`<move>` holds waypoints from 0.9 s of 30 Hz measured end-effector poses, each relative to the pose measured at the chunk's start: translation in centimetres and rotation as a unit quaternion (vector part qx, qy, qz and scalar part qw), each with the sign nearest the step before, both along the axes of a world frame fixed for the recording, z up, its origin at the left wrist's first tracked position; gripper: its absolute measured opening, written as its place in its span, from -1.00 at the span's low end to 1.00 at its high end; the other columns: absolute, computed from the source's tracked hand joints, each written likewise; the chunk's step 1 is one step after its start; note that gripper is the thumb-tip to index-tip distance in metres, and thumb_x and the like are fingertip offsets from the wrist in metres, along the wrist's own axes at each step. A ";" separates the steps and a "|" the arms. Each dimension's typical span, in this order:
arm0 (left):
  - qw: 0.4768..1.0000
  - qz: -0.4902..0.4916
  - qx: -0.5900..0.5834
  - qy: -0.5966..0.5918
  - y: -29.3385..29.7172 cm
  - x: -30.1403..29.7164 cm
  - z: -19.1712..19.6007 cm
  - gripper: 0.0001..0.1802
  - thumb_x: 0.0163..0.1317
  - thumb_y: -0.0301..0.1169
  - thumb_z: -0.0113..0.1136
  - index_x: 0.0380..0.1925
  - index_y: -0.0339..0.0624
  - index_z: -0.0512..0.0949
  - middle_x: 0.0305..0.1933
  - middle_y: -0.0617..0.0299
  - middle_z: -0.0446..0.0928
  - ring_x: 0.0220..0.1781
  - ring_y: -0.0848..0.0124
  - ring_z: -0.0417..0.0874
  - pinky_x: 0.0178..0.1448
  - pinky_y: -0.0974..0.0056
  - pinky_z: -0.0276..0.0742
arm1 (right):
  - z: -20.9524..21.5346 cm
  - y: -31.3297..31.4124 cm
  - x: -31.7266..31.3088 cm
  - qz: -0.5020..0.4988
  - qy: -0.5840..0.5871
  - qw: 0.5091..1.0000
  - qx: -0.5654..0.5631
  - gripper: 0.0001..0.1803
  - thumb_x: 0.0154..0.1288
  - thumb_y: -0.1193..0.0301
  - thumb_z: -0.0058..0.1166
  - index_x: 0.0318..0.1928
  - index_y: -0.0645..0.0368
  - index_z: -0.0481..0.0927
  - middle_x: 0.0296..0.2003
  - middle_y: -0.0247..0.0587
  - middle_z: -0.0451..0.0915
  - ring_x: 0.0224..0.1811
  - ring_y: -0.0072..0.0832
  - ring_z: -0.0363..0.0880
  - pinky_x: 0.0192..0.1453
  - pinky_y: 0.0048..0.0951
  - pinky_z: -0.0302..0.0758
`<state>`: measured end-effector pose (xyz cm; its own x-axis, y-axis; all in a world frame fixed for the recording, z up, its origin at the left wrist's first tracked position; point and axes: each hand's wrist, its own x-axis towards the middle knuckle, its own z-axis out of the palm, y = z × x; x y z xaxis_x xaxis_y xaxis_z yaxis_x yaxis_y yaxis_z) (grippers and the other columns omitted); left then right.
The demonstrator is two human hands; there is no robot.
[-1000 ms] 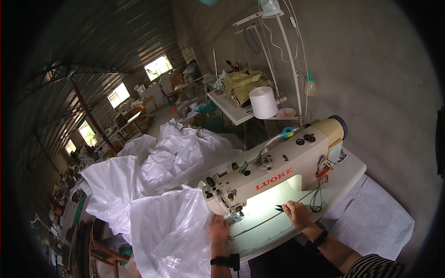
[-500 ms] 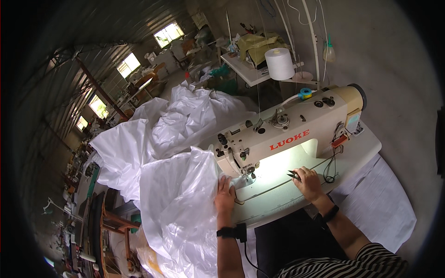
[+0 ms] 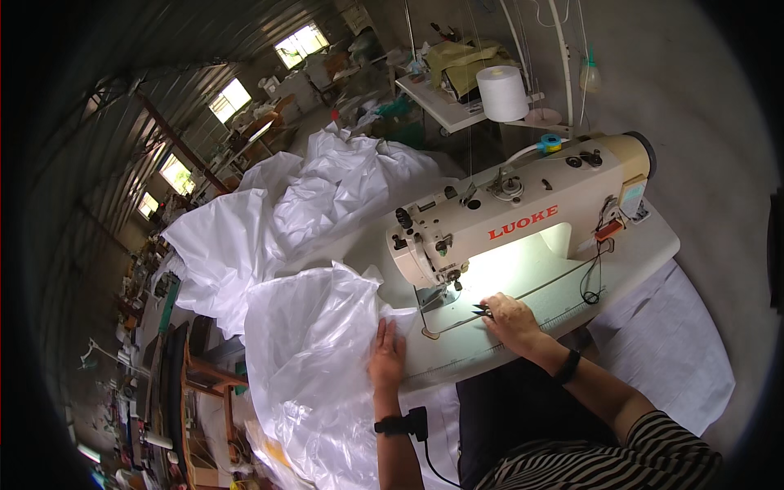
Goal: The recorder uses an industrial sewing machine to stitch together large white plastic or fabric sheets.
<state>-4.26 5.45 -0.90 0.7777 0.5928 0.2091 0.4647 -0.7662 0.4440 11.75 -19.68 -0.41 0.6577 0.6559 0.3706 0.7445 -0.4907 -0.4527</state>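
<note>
My left hand lies with fingers stretched flat on the edge of a shiny white plastic sheet, left of the sewing machine's needle. A narrow corner of this sheet points toward the presser foot, seemingly a little apart from it. In my right hand is a pair of dark thread snips, blades aimed left, just above the machine bed near the needle area. The cream sewing machine stands before me, its lamp lighting the bed under the arm.
More white sheeting is heaped behind and left of the machine. A white thread cone stands beyond it. Pale fabric hangs at the right of the table. A wooden frame stands at lower left.
My left hand and the sheet's corner have moved left, away from the needle. My right hand has carried the snips left along the bed, closer to the needle. The view has shifted slightly.
</note>
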 end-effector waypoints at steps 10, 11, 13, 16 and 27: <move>1.000 -0.005 0.026 -0.009 -1.1 -2.2 -0.5 -0.53 0.37 -0.20 0.09 0.27 0.10 0.49 0.44 0.22 0.36 0.26 0.14 0.56 0.25 0.08 0.52 | -0.2 6.9 -1.2 0.086 -0.057 0.993 0.065 -0.72 0.17 0.44 0.19 -0.13 0.21 0.45 -0.26 -0.12 0.48 -0.18 -0.15 0.54 -0.14 -0.17 0.52; 1.000 -0.012 0.022 -0.014 -1.3 -2.4 -0.5 -0.54 0.37 -0.21 0.09 0.27 0.09 0.49 0.43 0.20 0.37 0.23 0.13 0.59 0.22 0.06 0.54 | -0.3 7.2 -1.3 0.087 -0.057 0.992 0.065 -0.72 0.17 0.44 0.19 -0.13 0.21 0.45 -0.26 -0.12 0.48 -0.18 -0.15 0.54 -0.14 -0.17 0.52; 0.999 -0.014 0.028 -0.013 -1.6 -3.0 -0.2 -0.54 0.37 -0.22 0.08 0.26 0.07 0.49 0.43 0.18 0.38 0.26 0.12 0.56 0.24 0.04 0.52 | -0.4 7.6 -1.4 0.086 -0.062 0.994 0.028 -0.73 0.17 0.44 0.19 -0.14 0.20 0.46 -0.26 -0.13 0.47 -0.18 -0.18 0.55 -0.15 -0.17 0.52; 0.998 -0.026 0.054 -0.018 -2.0 -3.6 -0.4 -0.55 0.38 -0.24 0.06 0.26 0.04 0.49 0.43 0.16 0.37 0.31 0.09 0.52 0.28 0.01 0.47 | -0.6 8.0 -1.3 0.072 -0.114 0.991 -0.001 -0.76 0.16 0.42 0.19 -0.18 0.18 0.49 -0.27 -0.16 0.47 -0.19 -0.24 0.56 -0.17 -0.19 0.53; 0.993 -0.042 0.114 0.006 -2.2 -5.2 -0.9 -0.51 0.38 -0.25 0.04 0.31 0.03 0.43 0.50 0.17 0.27 0.22 0.05 0.58 0.20 -0.01 0.53 | -1.4 10.8 -1.5 0.037 -0.236 0.961 -0.141 -0.78 0.12 0.39 0.18 -0.18 0.08 0.59 -0.23 -0.34 0.49 -0.15 -0.48 0.54 -0.23 -0.45 0.55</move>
